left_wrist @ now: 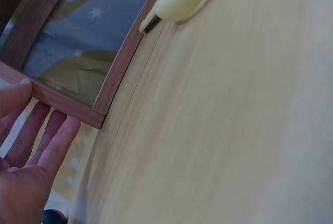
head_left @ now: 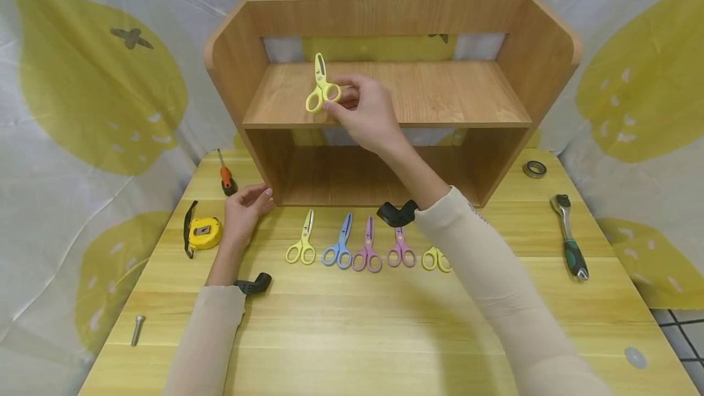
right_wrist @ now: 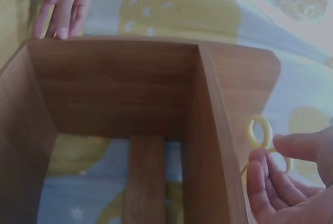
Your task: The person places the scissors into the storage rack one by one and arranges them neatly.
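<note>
My right hand (head_left: pixel 370 109) pinches a pair of yellow scissors (head_left: pixel 320 91) by a handle loop, blades pointing up, in front of the upper board of a wooden shelf (head_left: pixel 445 93). In the right wrist view, the loops of these scissors (right_wrist: pixel 258 133) show between thumb and fingers beside the shelf. My left hand (head_left: pixel 245 209) is at the shelf's lower left side, with thumb and fairly straight fingers at the panel's edge. Below the shelf lie more scissors in a row: yellow (head_left: pixel 301 246), blue (head_left: pixel 338 243), two pink pairs (head_left: pixel 367 252), and another yellow pair (head_left: pixel 434 258) partly behind the right sleeve.
On the table's left lie an orange-and-black screwdriver (head_left: pixel 226 179), a yellow tape measure (head_left: pixel 205 232) and a bolt (head_left: pixel 137 330). To the right are a metal ring (head_left: pixel 535 168), a ratchet wrench (head_left: pixel 571 240) and a grey disc (head_left: pixel 635 357). A lemon-print curtain (head_left: pixel 99 90) hangs behind.
</note>
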`<state>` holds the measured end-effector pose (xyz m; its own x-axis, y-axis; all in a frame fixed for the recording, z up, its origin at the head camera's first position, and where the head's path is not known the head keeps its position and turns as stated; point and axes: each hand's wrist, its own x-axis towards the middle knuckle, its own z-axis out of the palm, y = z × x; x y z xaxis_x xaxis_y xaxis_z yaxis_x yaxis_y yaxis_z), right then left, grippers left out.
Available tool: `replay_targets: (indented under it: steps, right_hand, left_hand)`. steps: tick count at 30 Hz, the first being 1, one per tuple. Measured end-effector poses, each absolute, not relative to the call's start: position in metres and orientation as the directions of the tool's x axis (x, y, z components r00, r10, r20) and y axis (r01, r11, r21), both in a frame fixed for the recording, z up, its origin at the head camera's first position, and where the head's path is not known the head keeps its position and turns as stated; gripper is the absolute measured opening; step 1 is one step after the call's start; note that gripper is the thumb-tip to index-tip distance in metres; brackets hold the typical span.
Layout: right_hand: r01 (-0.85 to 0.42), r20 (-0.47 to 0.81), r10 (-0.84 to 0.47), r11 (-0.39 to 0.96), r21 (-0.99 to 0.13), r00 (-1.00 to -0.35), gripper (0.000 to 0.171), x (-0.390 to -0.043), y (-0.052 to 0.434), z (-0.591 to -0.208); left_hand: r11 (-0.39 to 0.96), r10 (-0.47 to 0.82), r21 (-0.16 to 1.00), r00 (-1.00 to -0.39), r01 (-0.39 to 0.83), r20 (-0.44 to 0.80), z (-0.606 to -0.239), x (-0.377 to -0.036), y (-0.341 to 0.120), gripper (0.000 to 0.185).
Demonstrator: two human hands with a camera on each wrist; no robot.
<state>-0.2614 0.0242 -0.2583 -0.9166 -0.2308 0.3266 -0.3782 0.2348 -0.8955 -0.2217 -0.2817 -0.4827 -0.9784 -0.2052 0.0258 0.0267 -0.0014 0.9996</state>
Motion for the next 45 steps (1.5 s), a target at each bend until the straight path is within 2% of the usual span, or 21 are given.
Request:
replay_targets:
  steps: [13,18,23,27,31,37,45]
  right_hand:
    - [-0.325,0.257,-0.24,0.308,-0.894,-0.936,0.044,-0.275,-0.028,-0.257]
    - [-0.336,0.246,-0.269,0.373,-0.865,-0.931,0.035,-0.277,-0.04,-0.256]
    - [-0.338,0.225,-0.267,0.526,-0.781,-0.937,0.026,-0.278,-0.046,-0.254]
    - [-0.316,0.194,-0.253,0.662,-0.68,-0.948,0.029,-0.28,-0.049,-0.253]
    - [-0.312,0.181,-0.256,0.712,-0.628,-0.949,0.025,-0.281,-0.05,-0.252]
    - [-0.346,0.19,-0.296,0.678,-0.649,-0.936,0.027,-0.282,-0.043,-0.253]
    - [-0.367,0.179,-0.378,0.517,-0.773,-0.908,0.057,-0.276,-0.025,-0.25]
  left_hand:
    - [0.031,-0.2,1.0,-0.98,0.006,0.012,-0.479,-0.219,-0.283,0.035]
    - [0.032,-0.206,0.999,-0.978,0.024,0.03,-0.484,-0.221,-0.283,0.033]
    - [0.021,-0.216,0.999,-0.976,0.037,0.04,-0.485,-0.22,-0.283,0.031]
    - [0.013,-0.217,0.999,-0.975,0.05,0.051,-0.485,-0.22,-0.283,0.032]
    - [0.026,-0.218,0.998,-0.975,0.048,0.053,-0.486,-0.221,-0.282,0.033]
    - [0.033,-0.213,0.999,-0.977,0.026,0.032,-0.485,-0.222,-0.28,0.035]
    - [0.024,-0.207,0.999,-0.978,0.024,0.028,-0.485,-0.222,-0.283,0.038]
